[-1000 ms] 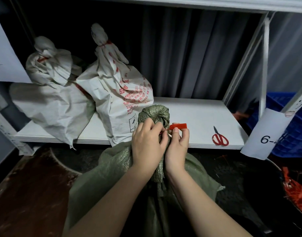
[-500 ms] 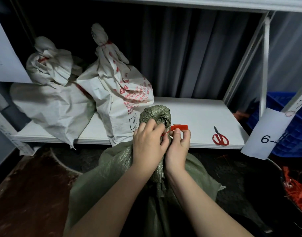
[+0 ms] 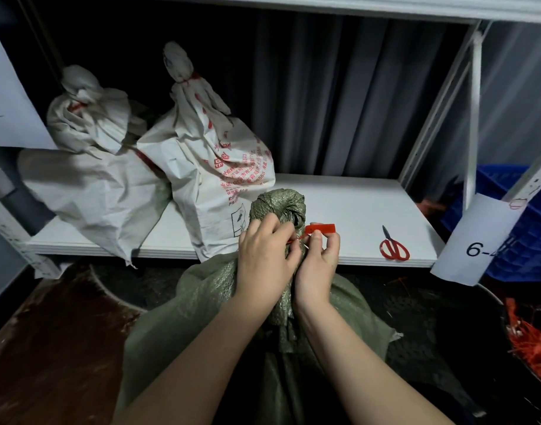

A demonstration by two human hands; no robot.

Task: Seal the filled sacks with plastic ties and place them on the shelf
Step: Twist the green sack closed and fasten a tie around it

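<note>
Head view: green woven plastic sack point(image 3: 220, 305) standing on floor against shelf front, bunched neck point(image 3: 277, 207) rising between both hands. Thin red plastic tie point(image 3: 319, 229) circling neck. Left hand point(image 3: 264, 259) gripping neck, fingers curled tight; right hand point(image 3: 316, 265) pinching tie near flat tag. Advice: keeping neck choked, pulling tie snug. White metal shelf point(image 3: 339, 216) behind holding two tied white sacks point(image 3: 202, 167), red-handled scissors point(image 3: 394, 247).

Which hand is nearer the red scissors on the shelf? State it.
Right. The right hand pinches the red tie, just left of the scissors; the left hand grips the green sack's neck, farther left.
</note>
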